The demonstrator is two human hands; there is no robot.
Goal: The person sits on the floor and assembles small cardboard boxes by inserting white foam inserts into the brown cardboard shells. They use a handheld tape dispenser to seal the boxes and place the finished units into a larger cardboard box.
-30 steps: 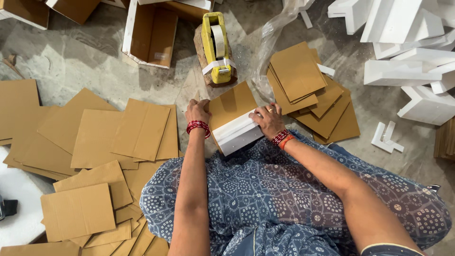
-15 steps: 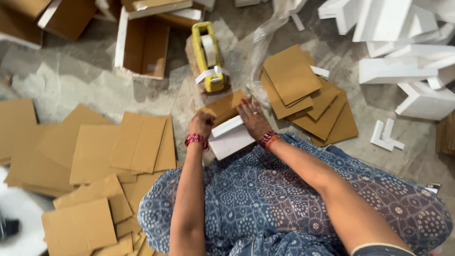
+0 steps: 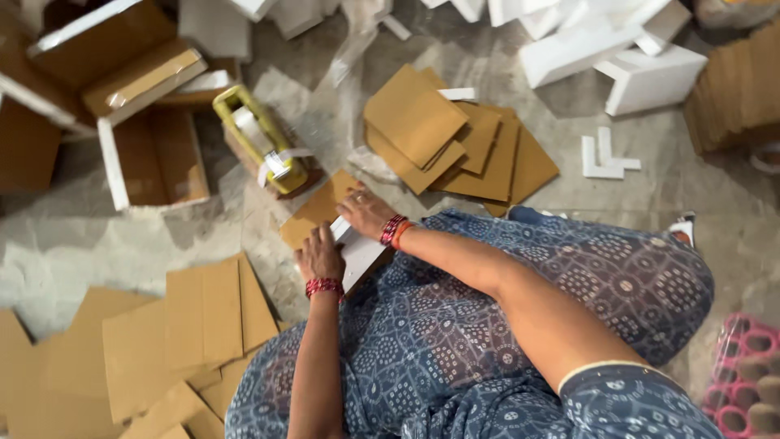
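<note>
I sit on the floor with a small box (image 3: 357, 256) in front of my knees; it has white sides and a brown cardboard flap (image 3: 313, 213) on top. My left hand (image 3: 321, 256) grips the box at its near left end. My right hand (image 3: 366, 213) lies flat on the flap and the box's far edge, fingers pressing down. Both wrists wear red bangles. A yellow tape dispenser (image 3: 260, 150) lies just beyond the box, apart from both hands.
Cut brown cardboard sheets lie in a pile at the left (image 3: 195, 325) and another beyond my right hand (image 3: 443, 142). Open brown boxes with white edges (image 3: 150, 158) stand at the far left. White foam pieces (image 3: 617, 61) lie at the far right. A pink tray (image 3: 743, 374) sits at the right edge.
The view has swung so everything sits lower and more to the left. My right hand has moved from the box's right end onto the top flap. My left hand stays on the box.
</note>
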